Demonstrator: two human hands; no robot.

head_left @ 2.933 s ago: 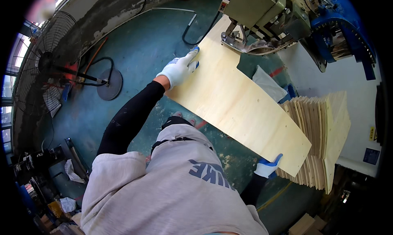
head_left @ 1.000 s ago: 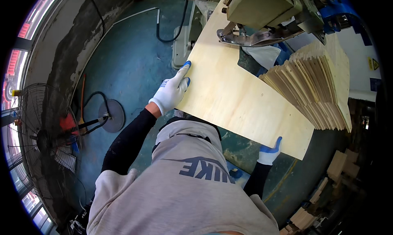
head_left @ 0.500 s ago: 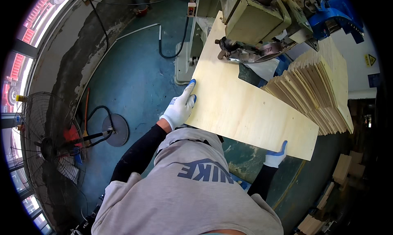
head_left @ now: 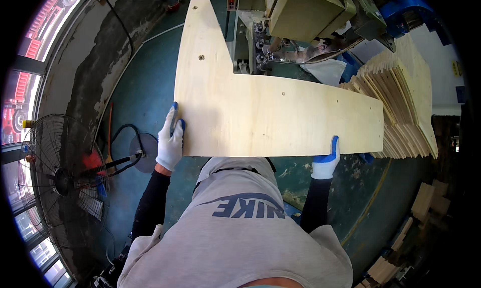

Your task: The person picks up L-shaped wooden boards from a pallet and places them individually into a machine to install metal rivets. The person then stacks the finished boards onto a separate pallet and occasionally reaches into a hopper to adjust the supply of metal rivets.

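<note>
An L-shaped plywood panel (head_left: 250,112) with several small holes lies across in front of me, held up in both hands. My left hand (head_left: 171,142), in a white glove with blue fingertips, grips its left edge, thumb on top. My right hand (head_left: 325,160), gloved likewise, holds the near edge toward the right end, with thumb over the face and the other fingers hidden underneath. The panel's inner corner sits just short of a pale green machine (head_left: 310,17), whose metal parts (head_left: 265,50) show beyond the panel.
A stack of similar plywood panels (head_left: 401,102) stands at the right, behind the panel's end. On the left are a black wire fan (head_left: 62,180) and its round base (head_left: 145,152). Wood blocks (head_left: 423,200) lie at the lower right. A switch box (head_left: 231,2) is mounted beside the machine.
Both hands have swung the panel counterclockwise to the left, away from the machine's head. Its narrow arm now lies left of the machine, and its long near edge runs almost level.
</note>
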